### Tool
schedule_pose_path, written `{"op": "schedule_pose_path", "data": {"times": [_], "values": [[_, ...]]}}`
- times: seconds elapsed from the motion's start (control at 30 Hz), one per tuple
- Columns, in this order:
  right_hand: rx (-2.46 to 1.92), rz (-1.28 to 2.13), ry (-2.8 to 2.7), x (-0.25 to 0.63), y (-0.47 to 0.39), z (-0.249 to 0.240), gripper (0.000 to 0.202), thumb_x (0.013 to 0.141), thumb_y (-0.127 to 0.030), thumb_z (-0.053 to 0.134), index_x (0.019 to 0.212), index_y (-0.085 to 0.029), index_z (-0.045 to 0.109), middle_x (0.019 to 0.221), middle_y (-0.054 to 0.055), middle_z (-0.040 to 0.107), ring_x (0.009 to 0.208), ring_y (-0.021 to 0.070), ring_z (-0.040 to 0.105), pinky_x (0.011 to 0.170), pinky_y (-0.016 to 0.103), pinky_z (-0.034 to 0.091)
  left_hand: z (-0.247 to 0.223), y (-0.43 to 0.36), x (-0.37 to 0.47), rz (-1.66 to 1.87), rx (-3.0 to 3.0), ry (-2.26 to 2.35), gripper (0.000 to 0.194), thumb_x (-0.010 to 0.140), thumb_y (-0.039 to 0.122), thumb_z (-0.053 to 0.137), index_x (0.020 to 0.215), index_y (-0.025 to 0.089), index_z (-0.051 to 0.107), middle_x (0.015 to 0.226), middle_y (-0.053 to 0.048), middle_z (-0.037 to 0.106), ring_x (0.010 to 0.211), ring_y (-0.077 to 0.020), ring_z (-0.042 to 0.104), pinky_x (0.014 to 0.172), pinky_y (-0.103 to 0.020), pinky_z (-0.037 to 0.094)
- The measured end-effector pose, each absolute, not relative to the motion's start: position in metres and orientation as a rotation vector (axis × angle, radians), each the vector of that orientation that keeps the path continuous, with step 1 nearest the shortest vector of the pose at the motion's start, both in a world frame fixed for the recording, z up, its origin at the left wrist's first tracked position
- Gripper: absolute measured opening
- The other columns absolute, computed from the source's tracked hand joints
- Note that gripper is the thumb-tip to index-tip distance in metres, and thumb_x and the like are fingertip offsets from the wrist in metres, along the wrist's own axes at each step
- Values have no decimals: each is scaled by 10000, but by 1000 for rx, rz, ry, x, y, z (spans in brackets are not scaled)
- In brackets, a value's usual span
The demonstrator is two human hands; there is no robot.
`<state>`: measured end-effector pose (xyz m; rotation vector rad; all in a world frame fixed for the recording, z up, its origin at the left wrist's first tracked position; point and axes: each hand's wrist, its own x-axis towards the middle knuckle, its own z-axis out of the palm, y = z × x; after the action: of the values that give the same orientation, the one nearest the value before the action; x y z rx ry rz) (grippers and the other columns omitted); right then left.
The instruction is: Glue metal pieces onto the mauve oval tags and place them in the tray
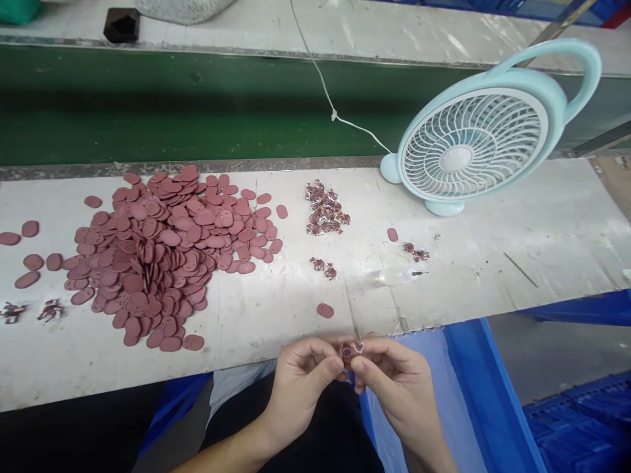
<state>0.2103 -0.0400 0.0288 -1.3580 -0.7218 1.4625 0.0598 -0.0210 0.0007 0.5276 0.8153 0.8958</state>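
My left hand and my right hand meet at the front edge of the table. Between their thumbs and fingertips they pinch a small dark-red figure piece with white edging; fingers hide part of it. Just beyond the hands lies a single reddish-brown oval disc. To the right of that disc, a small clear bottle with a thin dark tip rests on its side. Small figure pieces of similar colours form a cluster farther back, and a few more figure pieces sit nearer.
A large heap of reddish oval discs covers the left of the white table. At the back right stands a light-blue fan with a white cord. A blue bin is below the table edge at right.
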Motion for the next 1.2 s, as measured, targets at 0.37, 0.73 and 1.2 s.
{"op": "schedule_pose_path", "data": {"times": [0.37, 0.73, 1.2], "values": [[-1294, 1494, -592, 220, -57, 8, 151, 848, -216, 756, 993, -256, 775, 855, 31, 760, 680, 150, 696, 540, 227, 573, -8, -19, 55, 872, 628, 828, 231, 920, 371, 625, 897, 177, 747, 1211, -122, 705, 862, -213, 707, 692, -312, 583], [-1826, 914, -470, 324, -134, -43, 257, 786, -378, 798, 967, -200, 760, 953, 99, 745, 718, 195, 689, 519, 279, 582, -11, 12, 21, 829, 771, 1183, 109, 833, 273, 746, 873, 174, 764, 985, -87, 793, 711, -168, 711, 578, -249, 563], [-2197, 901, -969, 301, -160, -192, 227, 960, -353, 621, 1072, -161, 666, 1035, 47, 697, 893, 181, 679, 828, 395, 573, -30, 37, 43, 562, 2371, 1079, 276, 904, 232, 646, 1179, 246, 671, 1219, -68, 693, 1082, -249, 626, 911, -394, 545]]}}
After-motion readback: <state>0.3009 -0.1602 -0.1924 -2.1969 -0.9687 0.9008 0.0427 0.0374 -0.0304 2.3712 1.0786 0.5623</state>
